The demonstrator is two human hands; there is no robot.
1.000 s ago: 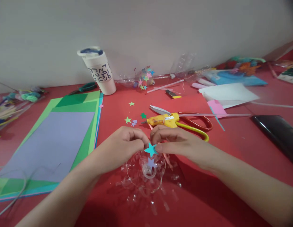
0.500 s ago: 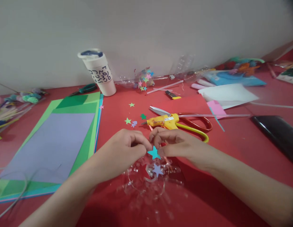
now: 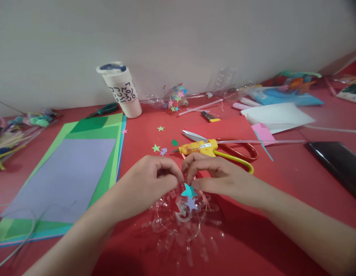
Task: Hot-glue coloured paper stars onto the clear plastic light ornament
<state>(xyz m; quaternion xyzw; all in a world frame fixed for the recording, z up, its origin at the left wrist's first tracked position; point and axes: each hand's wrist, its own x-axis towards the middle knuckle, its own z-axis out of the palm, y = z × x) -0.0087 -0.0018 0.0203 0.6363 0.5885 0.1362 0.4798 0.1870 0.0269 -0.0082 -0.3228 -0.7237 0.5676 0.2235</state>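
My left hand (image 3: 149, 184) and my right hand (image 3: 215, 174) meet fingertip to fingertip over the red table (image 3: 281, 184). Between their pinched fingers sits a small teal paper star (image 3: 188, 190). Just below it lies a clear plastic piece cut into strips (image 3: 180, 226), with a lilac star (image 3: 192, 203) on its middle. Both hands are closed in a pinch. The left fingertips touch the clear plastic beside the teal star; I cannot tell exactly what they grip.
A yellow glue gun (image 3: 199, 146) and red-handled scissors (image 3: 238, 150) lie just beyond the hands. Coloured paper sheets (image 3: 71, 168) are stacked at the left. A white cup (image 3: 122, 90) stands by the wall. Loose paper stars (image 3: 162, 147), a black object (image 3: 336, 163) and white paper (image 3: 277, 117) lie around.
The teal star has come down from above the clear plastic piece to just over the lilac star. Both hands lowered slightly with it.
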